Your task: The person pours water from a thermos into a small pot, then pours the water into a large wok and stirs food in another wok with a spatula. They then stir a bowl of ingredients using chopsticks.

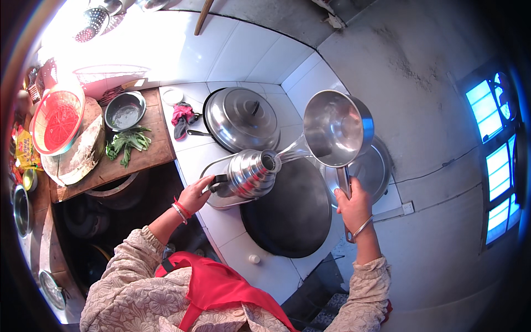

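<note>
My right hand (356, 204) grips the handle of a metal ladle (338, 128), which is tilted to the left. Clear water (293, 150) runs from its rim towards the open mouth of a shiny metal thermos flask (254, 172). My left hand (196, 196) is closed on the flask's dark side handle, and the flask leans with its mouth to the right. Below and between both hands lies a large dark wok (290, 216) set in the white-tiled stove, with some haze over it. A small white cap (254, 259) rests on the tiles near the wok's front edge.
A domed metal lid (244, 118) covers a pan behind the flask. Another round lid (375, 166) lies behind the ladle. A pink and dark cloth (182, 118) is on the tiles. Leafy greens (128, 143), a grey basin (125, 112) and a red basket (60, 120) stand at the left.
</note>
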The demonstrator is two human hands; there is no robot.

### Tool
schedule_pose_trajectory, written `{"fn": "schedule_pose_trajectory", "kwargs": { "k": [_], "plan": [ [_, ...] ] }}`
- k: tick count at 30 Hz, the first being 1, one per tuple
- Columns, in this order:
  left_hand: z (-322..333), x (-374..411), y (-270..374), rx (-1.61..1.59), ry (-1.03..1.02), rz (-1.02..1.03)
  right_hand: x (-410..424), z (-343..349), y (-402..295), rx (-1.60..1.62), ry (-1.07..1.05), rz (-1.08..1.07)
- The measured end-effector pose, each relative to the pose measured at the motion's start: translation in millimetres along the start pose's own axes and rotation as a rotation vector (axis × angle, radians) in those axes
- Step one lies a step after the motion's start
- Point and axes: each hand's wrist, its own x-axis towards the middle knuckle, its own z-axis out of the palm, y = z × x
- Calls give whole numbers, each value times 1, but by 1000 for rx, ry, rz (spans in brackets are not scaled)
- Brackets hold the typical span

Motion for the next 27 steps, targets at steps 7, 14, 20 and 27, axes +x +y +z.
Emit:
{"fn": "schedule_pose_trajectory", "kwargs": {
  "k": [7,14,20,27],
  "plan": [
    [0,0,2,-2,-23,-32,-1,19,19,-371,122,-314],
    [6,0,-5,27,40,23,32,80,132,8,-49,175],
    [9,2,3,47,56,21,22,227,331,-72,-515,749],
    [11,-4,4,23,76,-59,-4,278,407,-492,-515,756]
  ]
}}
